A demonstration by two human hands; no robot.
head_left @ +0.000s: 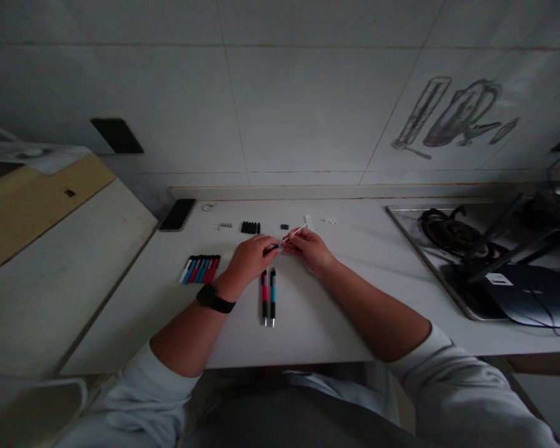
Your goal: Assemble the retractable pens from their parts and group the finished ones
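My left hand [249,258], with a black watch on its wrist, is closed around a small dark pen part [271,249]. My right hand [310,249] pinches a thin white pen refill [300,229], whose lower end meets the dark part between the two hands. Below the hands lie two whole pens side by side, a red and black pen [264,295] and a blue and black pen [273,295]. Left of my left hand is a row of coloured pen barrels [200,269]. Beyond the hands lie several black rubber grips [251,228] and small dark pieces [284,227].
Springs [224,225], a ring [208,207] and a phone [178,214] are at the back left. More white refills [309,221] and small white parts [331,221] lie behind my right hand. A gas stove [441,249] bearing dark objects stands right; a board-like cabinet [51,274] borders the left.
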